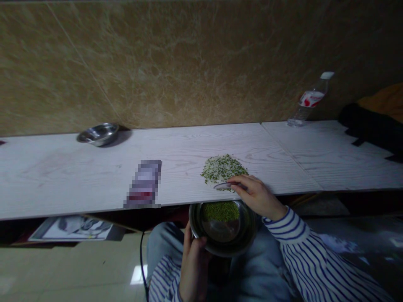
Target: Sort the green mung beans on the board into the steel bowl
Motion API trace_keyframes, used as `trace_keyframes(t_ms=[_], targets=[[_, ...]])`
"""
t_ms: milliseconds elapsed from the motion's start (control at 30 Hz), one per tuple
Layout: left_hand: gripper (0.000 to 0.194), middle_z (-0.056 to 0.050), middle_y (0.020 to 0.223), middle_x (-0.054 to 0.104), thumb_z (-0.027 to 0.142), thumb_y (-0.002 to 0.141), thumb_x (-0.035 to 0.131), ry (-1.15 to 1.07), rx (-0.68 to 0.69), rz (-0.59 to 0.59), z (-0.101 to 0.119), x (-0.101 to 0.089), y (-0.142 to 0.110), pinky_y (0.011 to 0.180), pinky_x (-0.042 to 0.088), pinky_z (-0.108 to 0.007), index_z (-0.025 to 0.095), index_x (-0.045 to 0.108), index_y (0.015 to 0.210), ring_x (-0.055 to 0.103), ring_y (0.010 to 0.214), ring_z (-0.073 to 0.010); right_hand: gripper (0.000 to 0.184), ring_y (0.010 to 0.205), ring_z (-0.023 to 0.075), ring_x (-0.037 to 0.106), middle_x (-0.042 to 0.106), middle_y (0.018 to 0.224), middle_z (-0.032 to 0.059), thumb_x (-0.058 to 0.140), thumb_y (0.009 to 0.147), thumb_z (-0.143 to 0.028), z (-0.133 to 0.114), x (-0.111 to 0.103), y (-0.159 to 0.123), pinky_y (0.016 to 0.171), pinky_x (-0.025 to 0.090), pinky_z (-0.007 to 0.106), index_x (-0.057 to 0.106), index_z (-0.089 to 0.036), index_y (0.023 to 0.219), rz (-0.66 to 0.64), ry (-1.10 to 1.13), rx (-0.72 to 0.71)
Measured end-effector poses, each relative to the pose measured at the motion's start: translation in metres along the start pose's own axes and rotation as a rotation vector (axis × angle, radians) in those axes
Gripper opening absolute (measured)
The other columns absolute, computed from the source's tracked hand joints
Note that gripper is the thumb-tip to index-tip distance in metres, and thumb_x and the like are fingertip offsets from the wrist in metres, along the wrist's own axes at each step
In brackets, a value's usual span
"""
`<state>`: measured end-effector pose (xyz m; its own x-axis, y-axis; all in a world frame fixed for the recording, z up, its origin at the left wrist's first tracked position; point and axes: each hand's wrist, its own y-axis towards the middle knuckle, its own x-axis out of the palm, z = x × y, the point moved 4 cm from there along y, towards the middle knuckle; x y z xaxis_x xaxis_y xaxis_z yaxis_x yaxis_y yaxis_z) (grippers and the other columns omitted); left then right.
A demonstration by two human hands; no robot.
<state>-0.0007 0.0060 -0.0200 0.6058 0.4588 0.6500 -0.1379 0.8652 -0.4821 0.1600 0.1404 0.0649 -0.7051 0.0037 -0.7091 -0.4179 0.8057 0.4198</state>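
Observation:
My left hand [192,256] grips the left rim of a steel bowl [222,248], held above my lap just under the table's front edge. Green beans [222,211], like mung beans, lie in the far part of the bowl. My right hand [256,193] is closed around the handle of a spoon [223,186]. The spoon's head rests at the near side of a pile of green beans mixed with white grains [223,167], spread on the white table [182,167]. Whether the spoon carries any beans is too small to tell.
A second steel bowl [100,135] sits tilted-looking at the back left. Nearer lies a blurred-out rectangular object [145,182]. At the back right stands a plastic bottle [310,100] beside dark fabric [371,130]. Papers [78,228] show on a shelf under the table.

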Motion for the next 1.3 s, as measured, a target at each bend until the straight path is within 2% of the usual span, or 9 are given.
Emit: trace_keyframes(t_ms=[300,600,767,867,1067,1200,1300], targets=[[0.073,-0.005,0.131,0.058,0.02,0.075,0.059,0.021,-0.022,0.014,-0.003,-0.002,0.0,0.094,0.045,-0.041,0.033,0.037,0.143,0.055,0.115,-0.028,0.019,0.09,0.0168,0.064,0.071,0.096,0.0025,0.053,0.09,-0.021,-0.003,-0.001,-0.002,0.083,0.05,0.033,0.066,-0.023,0.103,-0.002,-0.008,-0.037],[0.071,-0.005,0.131,0.058,0.018,0.075,0.057,0.033,-0.022,-0.017,-0.003,0.008,-0.002,0.093,0.046,-0.04,0.032,0.038,0.142,0.054,0.115,-0.0267,0.018,0.093,0.0157,0.064,0.071,0.097,0.0016,0.053,0.091,-0.018,-0.019,-0.004,-0.015,0.086,0.048,0.032,0.064,-0.023,0.104,-0.065,-0.018,-0.077],[0.068,-0.006,0.129,0.059,0.019,0.075,0.057,0.04,-0.035,-0.025,-0.005,0.012,-0.003,0.09,0.047,-0.038,0.031,0.041,0.14,0.056,0.112,-0.0261,0.02,0.095,0.0176,0.064,0.071,0.101,0.0031,0.052,0.091,-0.02,-0.008,-0.016,-0.018,0.086,0.05,0.034,0.063,-0.023,0.108,0.039,-0.071,0.023],[0.066,-0.005,0.129,0.059,0.019,0.075,0.057,0.048,-0.039,-0.018,-0.007,0.009,-0.001,0.091,0.046,-0.037,0.031,0.043,0.138,0.055,0.113,-0.0257,0.021,0.096,0.0182,0.064,0.071,0.103,0.0037,0.052,0.091,-0.019,-0.004,-0.016,-0.019,0.087,0.049,0.035,0.063,-0.023,0.109,0.063,-0.105,0.043],[0.068,-0.006,0.128,0.06,0.017,0.073,0.058,0.062,-0.032,-0.039,-0.014,0.0,0.0,0.098,0.042,-0.04,0.029,0.043,0.139,0.053,0.117,-0.0276,0.02,0.092,0.0171,0.064,0.071,0.099,0.0025,0.052,0.091,-0.018,-0.015,-0.01,-0.026,0.086,0.05,0.034,0.064,-0.023,0.107,0.009,-0.087,0.017],[0.062,-0.007,0.124,0.063,0.021,0.074,0.06,0.064,-0.042,-0.07,-0.022,-0.005,-0.003,0.1,0.04,-0.041,0.026,0.049,0.136,0.051,0.122,-0.0301,0.02,0.093,0.0181,0.065,0.071,0.1,0.0034,0.053,0.09,-0.02,-0.012,-0.019,-0.033,0.086,0.051,0.035,0.064,-0.023,0.107,0.066,-0.069,0.066],[0.063,-0.006,0.117,0.066,0.019,0.071,0.062,0.107,-0.048,-0.007,-0.024,-0.01,-0.005,0.095,0.043,-0.039,0.027,0.052,0.133,0.054,0.118,-0.0295,0.02,0.094,0.019,0.065,0.071,0.1,0.0038,0.053,0.09,-0.024,-0.006,-0.026,-0.038,0.086,0.052,0.037,0.064,-0.023,0.107,0.105,-0.055,0.085]])
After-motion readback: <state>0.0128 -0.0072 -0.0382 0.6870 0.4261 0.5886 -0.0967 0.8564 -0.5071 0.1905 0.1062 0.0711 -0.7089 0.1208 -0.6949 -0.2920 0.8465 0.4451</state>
